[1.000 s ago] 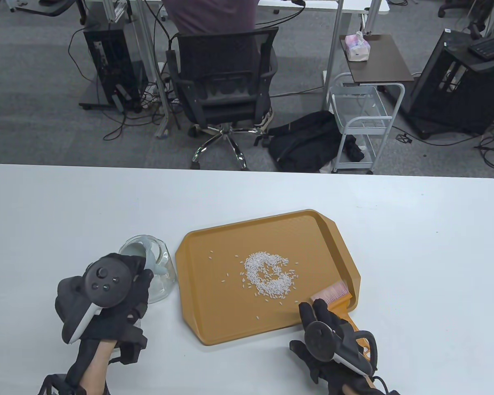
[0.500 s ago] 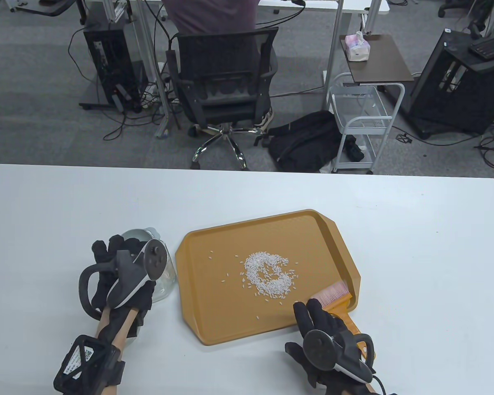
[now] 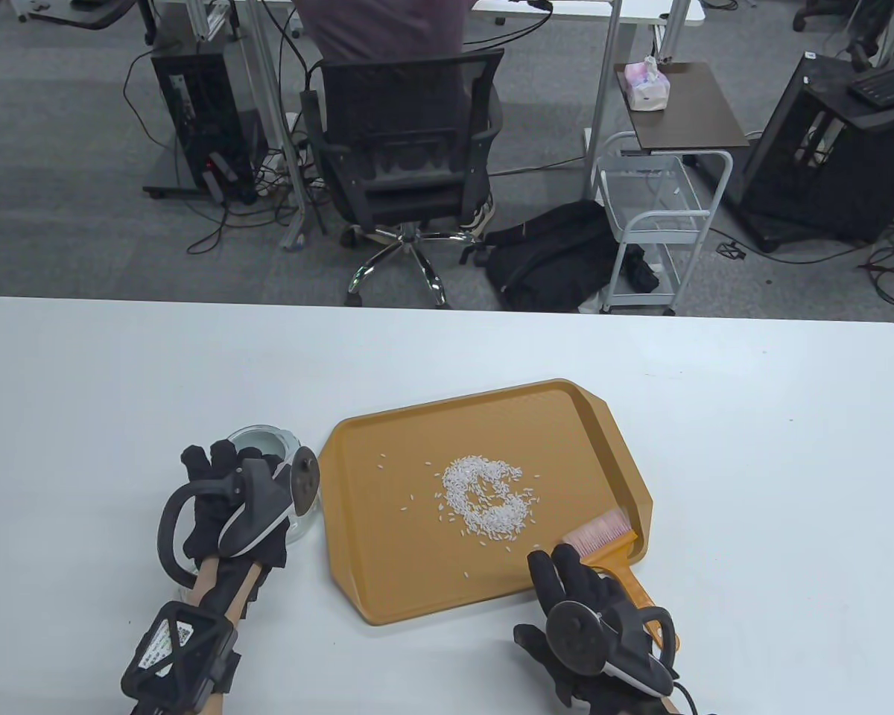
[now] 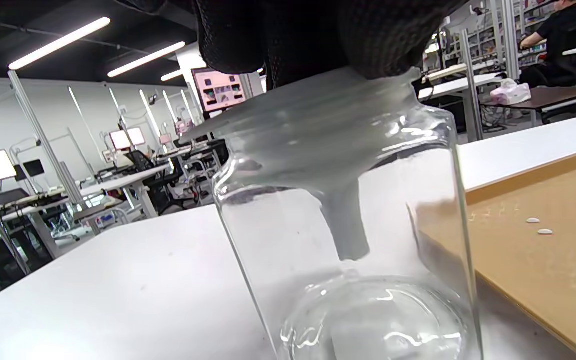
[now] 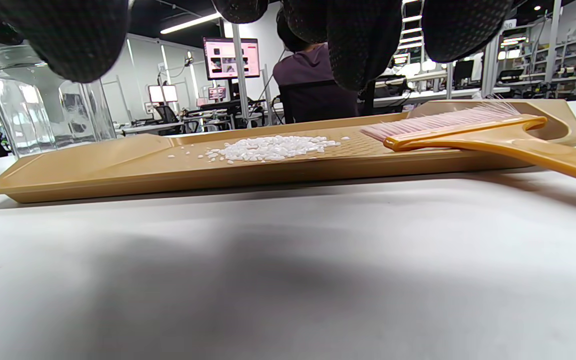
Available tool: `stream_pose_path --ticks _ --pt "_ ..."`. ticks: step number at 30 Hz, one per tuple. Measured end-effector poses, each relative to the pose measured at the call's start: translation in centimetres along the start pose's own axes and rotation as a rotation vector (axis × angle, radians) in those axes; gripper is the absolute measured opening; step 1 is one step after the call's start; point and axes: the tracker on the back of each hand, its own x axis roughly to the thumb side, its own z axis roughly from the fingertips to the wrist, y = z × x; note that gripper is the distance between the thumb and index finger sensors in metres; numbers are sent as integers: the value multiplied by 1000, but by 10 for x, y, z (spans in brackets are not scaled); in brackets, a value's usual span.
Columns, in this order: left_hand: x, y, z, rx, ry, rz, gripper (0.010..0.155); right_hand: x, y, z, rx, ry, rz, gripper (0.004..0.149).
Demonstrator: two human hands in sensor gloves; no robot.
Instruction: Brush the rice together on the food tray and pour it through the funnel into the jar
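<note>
1. Since the earlier frames, the left hand (image 3: pixel 227 495) has turned over and come down onto the top of the jar (image 3: pixel 279 447), which now stands upright just left of the food tray (image 3: pixel 357 596); a second ago the jar was tipped on its side under that hand. The right hand (image 3: pixel 577 596) has crept slightly toward the brush (image 3: pixel 603 540).
2. The left wrist view shows the funnel (image 4: pixel 318 150) seated in the jar's mouth, its spout hanging inside the empty glass, with the left hand's fingers (image 4: pixel 293 35) pressed on top. Whether they curl round the rim or only rest on it, I cannot tell.
3. The right hand lies loose beside the brush handle, fingers extended toward the bristles and grasping nothing; the brush rests with its head on the tray's near right corner and its handle out over the table (image 3: pixel 752 447).
4. The rice (image 3: pixel 484 495) sits in a ring-shaped heap mid-tray, with stray grains toward the left.
5. Risks, as I judge them:
   - The funnel looks tilted in the mouth; if the left hand lifts off carelessly, it may tip or jump out.
   - The glass jar stands close to the tray edge, so shifting the tray could knock it.
   - A hard or fast brush stroke could flick grains over the low rim.
   - Stray grains at the left are easily missed when gathering.
</note>
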Motion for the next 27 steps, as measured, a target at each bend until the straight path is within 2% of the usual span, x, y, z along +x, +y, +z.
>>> stream_pose_path --ticks 5,8,13,17,24,27 --pt "-5 1 1 -17 7 43 43 0 0 0 9 7 -1 89" --pt "-7 5 7 9 -5 153 55 -2 -1 0 5 14 -10 88" --pt "9 9 27 82 -137 361 68 -16 -12 -1 -74 68 -55 85" --pt "37 -6 45 75 -272 470 69 -45 -27 0 -216 214 -121 68" --pt "69 -34 65 133 -400 399 70 -95 -41 3 -345 407 -118 61" --pt "71 -46 63 155 -422 448 69 -110 -38 1 -258 462 -109 65"
